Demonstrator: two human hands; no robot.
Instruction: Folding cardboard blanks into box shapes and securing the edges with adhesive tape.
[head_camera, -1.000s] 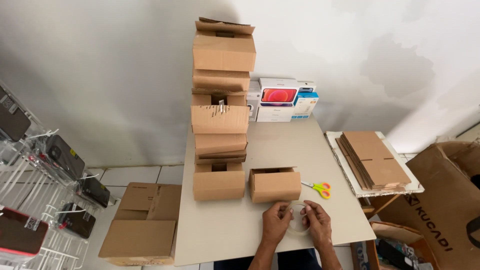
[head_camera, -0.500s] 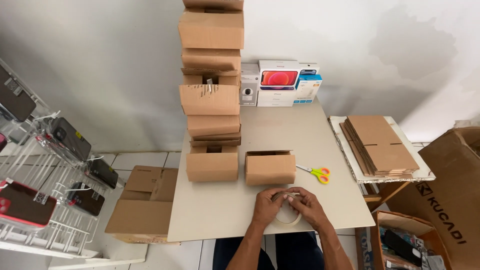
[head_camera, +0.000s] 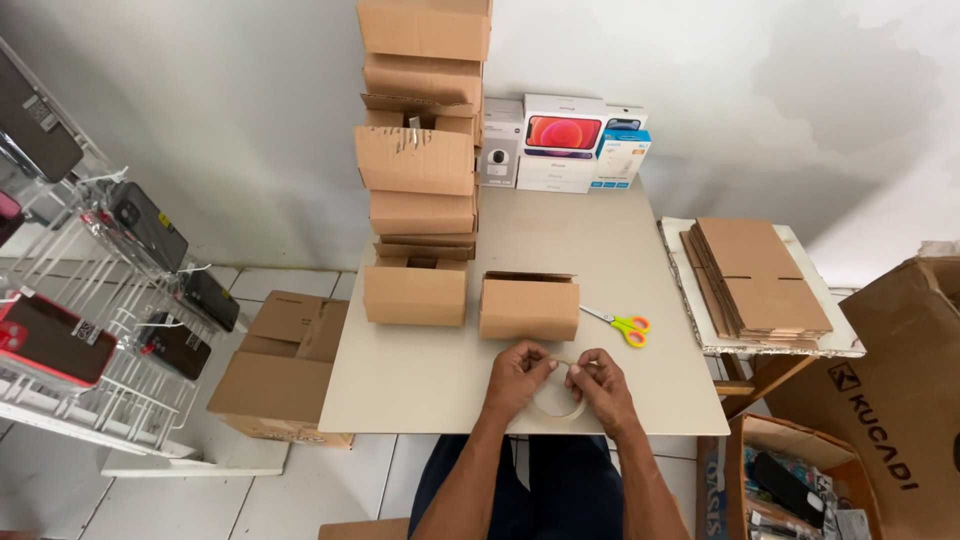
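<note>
Both hands hold a roll of clear tape (head_camera: 558, 399) just above the near edge of the beige table (head_camera: 420, 375). My left hand (head_camera: 518, 378) grips its left side and my right hand (head_camera: 598, 385) its right side, fingertips meeting at the top of the roll. Just beyond the hands a small closed cardboard box (head_camera: 529, 306) sits on the table, with a second one (head_camera: 414, 294) to its left. Yellow-handled scissors (head_camera: 622, 324) lie to the right of the box.
A tall stack of cardboard boxes (head_camera: 420, 150) rises at the table's back left, white product boxes (head_camera: 562, 145) behind. Flat cardboard blanks (head_camera: 760, 275) lie on a side stand, right. A floor box (head_camera: 280, 365) and a phone-case rack (head_camera: 90, 300) stand left.
The view has shifted slightly and the hands sit more centred at the table's near edge. Both hands still hold the tape roll, fingers now working at its top.
</note>
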